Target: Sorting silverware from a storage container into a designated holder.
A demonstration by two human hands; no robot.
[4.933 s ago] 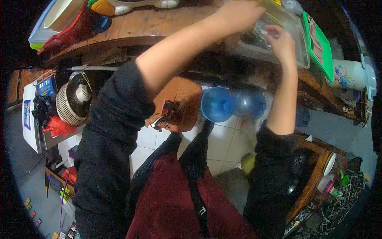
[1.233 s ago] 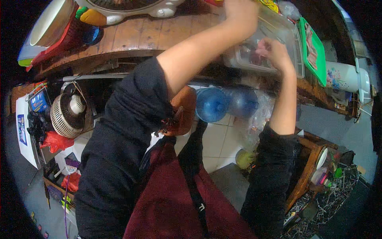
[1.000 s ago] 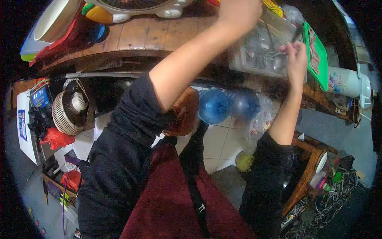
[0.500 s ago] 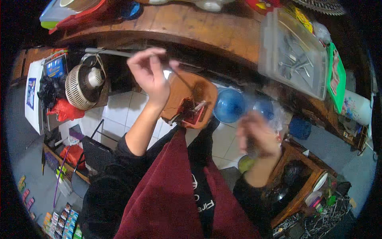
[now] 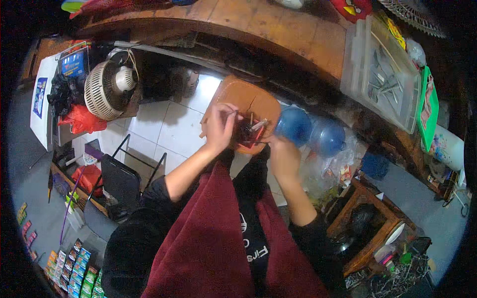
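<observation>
left hand and right hand fingers are sitting half-curled, can't tell on what, bumping's risking tipping that red container

Matt plstc stool, glossy wd counter, shiny mtl utensils

Dark red object, atop brown stool

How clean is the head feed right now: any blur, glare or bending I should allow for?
Head view: the wide lens bows the wooden counter, with black corners; the left hand and right hand look softly blurred; small items between them are too unclear to identify; floor tiles look bright beside the brown top, while the area under the counter is dark.
</observation>
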